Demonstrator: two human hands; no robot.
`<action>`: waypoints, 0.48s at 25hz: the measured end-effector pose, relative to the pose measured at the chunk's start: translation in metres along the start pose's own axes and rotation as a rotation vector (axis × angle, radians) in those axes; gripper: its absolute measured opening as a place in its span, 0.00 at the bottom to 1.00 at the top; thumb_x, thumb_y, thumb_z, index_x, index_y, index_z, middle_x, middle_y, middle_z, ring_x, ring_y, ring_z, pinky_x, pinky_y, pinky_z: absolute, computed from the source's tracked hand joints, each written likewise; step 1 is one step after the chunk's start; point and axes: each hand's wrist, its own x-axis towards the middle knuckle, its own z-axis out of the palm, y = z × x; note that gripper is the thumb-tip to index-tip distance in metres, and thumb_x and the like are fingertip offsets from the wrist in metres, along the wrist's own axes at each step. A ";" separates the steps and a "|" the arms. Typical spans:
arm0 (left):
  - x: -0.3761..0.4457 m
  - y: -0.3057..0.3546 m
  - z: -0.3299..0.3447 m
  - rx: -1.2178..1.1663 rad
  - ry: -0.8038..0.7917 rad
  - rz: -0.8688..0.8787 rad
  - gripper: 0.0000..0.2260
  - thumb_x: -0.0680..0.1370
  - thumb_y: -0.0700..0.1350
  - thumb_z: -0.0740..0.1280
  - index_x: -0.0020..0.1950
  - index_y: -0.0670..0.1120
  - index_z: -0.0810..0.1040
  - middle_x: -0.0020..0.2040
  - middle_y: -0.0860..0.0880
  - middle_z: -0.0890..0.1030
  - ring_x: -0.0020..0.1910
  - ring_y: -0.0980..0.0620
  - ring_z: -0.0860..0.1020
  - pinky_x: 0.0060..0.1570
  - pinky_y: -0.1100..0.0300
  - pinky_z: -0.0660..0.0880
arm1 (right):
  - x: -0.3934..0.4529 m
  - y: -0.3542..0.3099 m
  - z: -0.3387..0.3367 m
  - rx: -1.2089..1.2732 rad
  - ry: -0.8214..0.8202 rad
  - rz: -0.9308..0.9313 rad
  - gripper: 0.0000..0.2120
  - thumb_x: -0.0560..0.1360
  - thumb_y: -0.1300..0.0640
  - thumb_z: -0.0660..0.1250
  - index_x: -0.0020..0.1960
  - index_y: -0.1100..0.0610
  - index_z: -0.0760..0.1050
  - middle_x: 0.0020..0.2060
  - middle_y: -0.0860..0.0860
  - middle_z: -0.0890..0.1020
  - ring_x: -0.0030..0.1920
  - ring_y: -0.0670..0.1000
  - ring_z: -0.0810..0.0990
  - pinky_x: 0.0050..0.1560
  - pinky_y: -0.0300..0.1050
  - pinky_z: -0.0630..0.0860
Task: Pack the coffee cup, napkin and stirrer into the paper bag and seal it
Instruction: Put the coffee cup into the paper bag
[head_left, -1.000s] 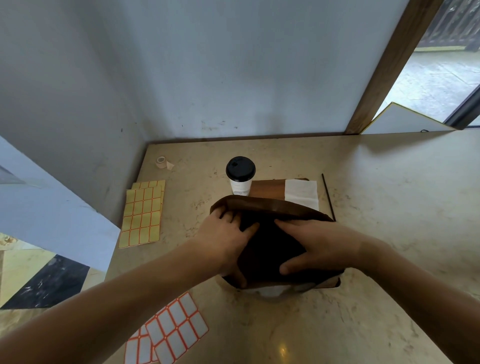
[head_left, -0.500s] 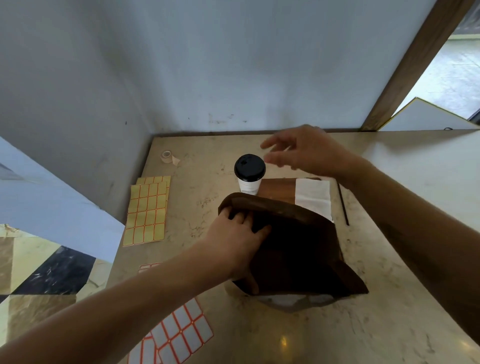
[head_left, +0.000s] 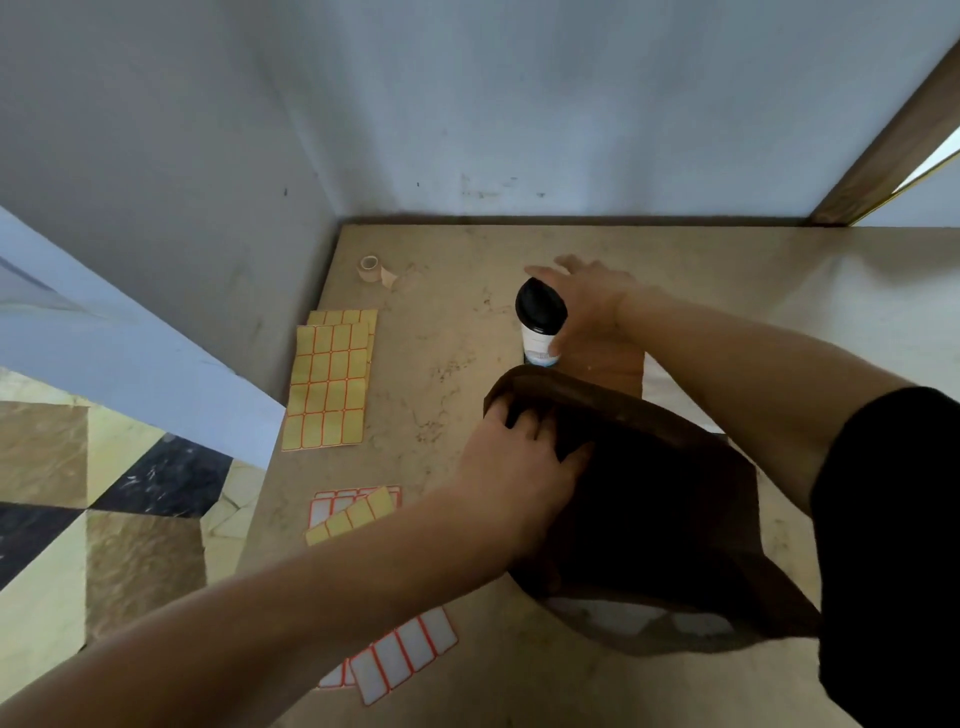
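Note:
A brown paper bag (head_left: 649, 493) stands open on the marble counter (head_left: 701, 291). My left hand (head_left: 519, 457) grips the left rim of its mouth, fingers curled inside. Just behind the bag stands a white coffee cup (head_left: 537, 338) with a black lid. My right hand (head_left: 592, 306) wraps the cup from the right, with the thumb on its near side and blurred fingers round its far side. A corner of the white napkin (head_left: 657, 376) shows under my right forearm, next to a brown paper piece (head_left: 618, 364). The stirrer is hidden behind that arm.
Yellow sticker sheets (head_left: 330, 384) lie at the counter's left edge, and white red-lined sticker sheets (head_left: 400, 654) lie near the front. A small tape roll (head_left: 370, 266) sits in the back left corner. Walls close off the back and left; the floor drops away on the left.
My right hand left the bag's mouth, rose over the cup and has come down round the cup's side. My left hand kept its hold on the bag rim.

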 end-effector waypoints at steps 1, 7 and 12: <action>0.001 0.000 -0.001 0.004 0.005 0.001 0.43 0.71 0.58 0.72 0.78 0.52 0.50 0.77 0.40 0.57 0.75 0.38 0.55 0.73 0.39 0.50 | 0.005 -0.001 0.005 0.002 -0.006 -0.006 0.55 0.60 0.39 0.77 0.76 0.40 0.46 0.77 0.52 0.54 0.72 0.62 0.62 0.65 0.62 0.68; 0.001 0.001 -0.002 -0.015 0.018 0.011 0.40 0.73 0.56 0.71 0.78 0.51 0.52 0.77 0.40 0.58 0.75 0.38 0.56 0.74 0.40 0.49 | 0.017 -0.008 0.015 0.079 0.053 -0.048 0.43 0.61 0.49 0.75 0.71 0.44 0.57 0.64 0.57 0.67 0.57 0.63 0.75 0.51 0.58 0.78; 0.001 0.000 -0.002 -0.016 -0.002 0.019 0.44 0.70 0.59 0.73 0.78 0.52 0.51 0.77 0.40 0.57 0.75 0.38 0.55 0.74 0.39 0.49 | -0.009 -0.002 0.008 0.107 0.111 -0.023 0.40 0.62 0.47 0.74 0.70 0.45 0.60 0.61 0.56 0.70 0.54 0.60 0.76 0.49 0.54 0.79</action>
